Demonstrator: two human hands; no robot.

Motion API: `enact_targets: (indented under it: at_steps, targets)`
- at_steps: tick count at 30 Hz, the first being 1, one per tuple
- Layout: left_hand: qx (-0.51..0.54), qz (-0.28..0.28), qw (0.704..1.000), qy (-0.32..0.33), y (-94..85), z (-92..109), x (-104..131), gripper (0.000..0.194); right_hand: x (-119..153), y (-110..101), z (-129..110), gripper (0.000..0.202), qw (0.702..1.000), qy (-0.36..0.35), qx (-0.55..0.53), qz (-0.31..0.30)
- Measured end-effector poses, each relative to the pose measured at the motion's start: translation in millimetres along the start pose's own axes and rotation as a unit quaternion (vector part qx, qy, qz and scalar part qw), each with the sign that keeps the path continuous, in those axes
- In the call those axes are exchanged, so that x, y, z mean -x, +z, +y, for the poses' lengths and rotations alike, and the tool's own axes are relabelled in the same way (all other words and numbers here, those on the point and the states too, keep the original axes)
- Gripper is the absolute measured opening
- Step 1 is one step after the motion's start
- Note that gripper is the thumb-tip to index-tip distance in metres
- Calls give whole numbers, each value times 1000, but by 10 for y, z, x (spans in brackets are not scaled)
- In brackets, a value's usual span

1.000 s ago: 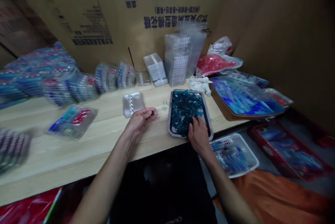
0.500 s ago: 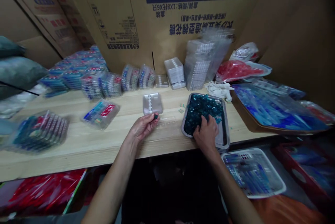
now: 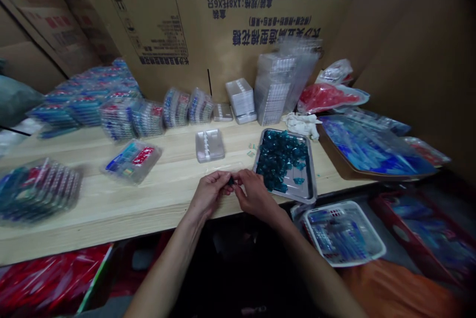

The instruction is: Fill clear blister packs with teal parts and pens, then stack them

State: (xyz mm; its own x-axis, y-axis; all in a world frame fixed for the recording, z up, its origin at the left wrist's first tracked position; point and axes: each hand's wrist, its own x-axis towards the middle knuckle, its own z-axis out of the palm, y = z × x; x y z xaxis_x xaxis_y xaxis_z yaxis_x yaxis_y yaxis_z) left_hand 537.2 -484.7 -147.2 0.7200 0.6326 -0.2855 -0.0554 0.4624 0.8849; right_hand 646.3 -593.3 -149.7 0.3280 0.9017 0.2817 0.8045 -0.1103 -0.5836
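Both hands meet above the front of the table. A small dark teal piece (image 3: 231, 180) shows at the fingertips; its exact kind is too small to make out. My left hand (image 3: 210, 191) pinches it. My right hand (image 3: 255, 191) has its fingers bent together against the same spot, and what they hold is hidden. Just beyond the hands lies a thin clear plastic sheet (image 3: 223, 166), mostly covered. To the right, a metal tray (image 3: 303, 190) carries a heap of teal glossy pieces (image 3: 280, 159). A clear divided case (image 3: 210, 145) rests behind my left hand.
Filled clear cases (image 3: 132, 161) sit on the left, with a stack of them (image 3: 40, 191) farther left. Empty-looking clear cases (image 3: 273, 90) are piled at the back. A carton (image 3: 345, 166) of blue packets stands right. A white basket (image 3: 345, 258) is below the table edge.
My right hand has left the teal heap and moved left to meet my left hand. The view has shifted slightly, and more of the tray's bottom shows.
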Motion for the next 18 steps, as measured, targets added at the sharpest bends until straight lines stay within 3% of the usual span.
enact_targets:
  at_steps: [6, 9, 14, 18]
  targets:
    - [-68, 42, 997, 3, -29, -143, 12, 44, 47, 49, -13, 14, 993, -22, 116, -21]
    - [-100, 47, 994, 0, -32, -185, 20, 42, 55, 126, -8, 15, 993, 5, 115, -21]
    - [-275, 26, 954, 113, -48, -153, 136, 25, 121, 267, 42, 14, 995, 43, 89, -13]
    - [-345, 4, 926, 153, -69, -111, 271, 35, 215, 313, 13, 18, 995, 31, 89, -17]
